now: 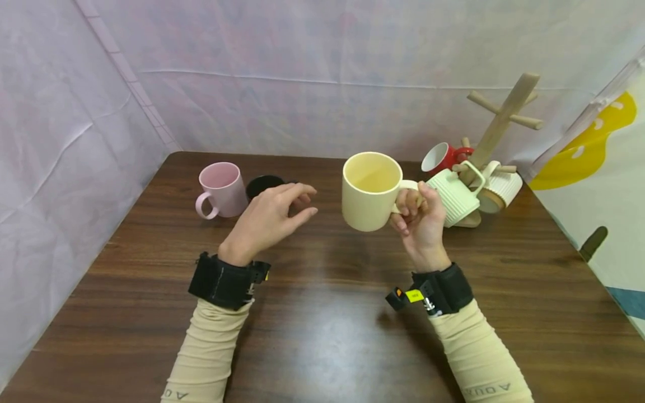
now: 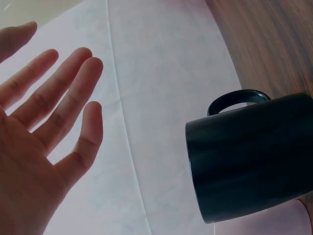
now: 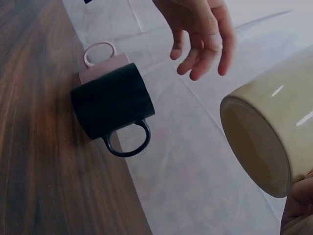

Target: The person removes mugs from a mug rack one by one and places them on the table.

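Note:
My right hand (image 1: 422,221) grips the handle of a pale yellow mug (image 1: 370,193), which it holds up off the table, upright with a slight tilt. In the right wrist view the underside of that yellow mug (image 3: 259,147) shows. My left hand (image 1: 269,218) is raised over the table with its fingers loosely spread and nothing in them. Behind it, partly hidden in the head view, stands a black mug (image 1: 264,183); the left wrist view shows this black mug (image 2: 252,156) apart from the fingers (image 2: 73,98). A pink mug (image 1: 227,193) stands just left of the black one.
A wooden mug tree (image 1: 504,120) leans in view at the back right. Around it are a red mug (image 1: 439,158), a light green ribbed mug (image 1: 456,196) and a white ribbed mug (image 1: 504,187). Pale cloth (image 1: 302,101) hangs behind the brown wooden table (image 1: 322,336).

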`<state>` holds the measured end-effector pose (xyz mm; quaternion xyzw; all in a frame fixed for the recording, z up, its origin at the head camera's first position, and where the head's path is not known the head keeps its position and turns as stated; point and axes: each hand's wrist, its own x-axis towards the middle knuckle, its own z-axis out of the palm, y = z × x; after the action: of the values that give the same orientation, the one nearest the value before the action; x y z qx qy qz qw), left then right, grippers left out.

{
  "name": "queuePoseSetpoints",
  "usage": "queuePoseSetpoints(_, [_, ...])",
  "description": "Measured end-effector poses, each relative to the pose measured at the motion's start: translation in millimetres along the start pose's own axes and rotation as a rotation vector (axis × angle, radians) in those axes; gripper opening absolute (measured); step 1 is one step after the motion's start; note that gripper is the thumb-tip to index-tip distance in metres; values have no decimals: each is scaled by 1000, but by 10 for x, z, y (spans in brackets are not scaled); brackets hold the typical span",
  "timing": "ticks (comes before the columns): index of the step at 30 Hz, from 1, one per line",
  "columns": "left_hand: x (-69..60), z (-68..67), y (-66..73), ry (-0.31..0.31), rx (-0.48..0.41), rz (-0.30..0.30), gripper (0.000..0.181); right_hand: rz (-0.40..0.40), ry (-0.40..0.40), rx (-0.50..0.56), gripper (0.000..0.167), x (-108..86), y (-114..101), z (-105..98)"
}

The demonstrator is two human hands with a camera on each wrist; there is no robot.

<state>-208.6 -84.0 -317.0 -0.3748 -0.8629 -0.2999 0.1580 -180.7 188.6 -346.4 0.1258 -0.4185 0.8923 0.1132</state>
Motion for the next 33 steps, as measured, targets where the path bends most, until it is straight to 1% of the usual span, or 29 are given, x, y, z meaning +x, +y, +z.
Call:
queuePoseSetpoints(6, [4,0,4,-16,-10,0,29,-13,-10,-27,51,-7,43,17])
queuePoseSetpoints(11, [1,-7,17,-36,-1,-9,36,5,-36,-23,54,-29,91,45])
queuePoseSetpoints(16, [-14,-15,27,-70,-3,-27,50,46,-59,-26,53,-61,148,76])
queuePoseSetpoints(22, [-17,-2,56,-115,-25,-60,73,66,-62,-58,52,-98,199,98])
queuePoseSetpoints(26, [-7,13,74,-104,-55,-41,82,73,-68,-65,52,-120,216,117])
queuePoseSetpoints(30, [11,40,95,-72,-66,6,86,78,-80,-71,52,-131,226,146])
queuePoseSetpoints(33, [20,62,108,-48,-57,32,88,77,-90,-80,52,-131,232,165])
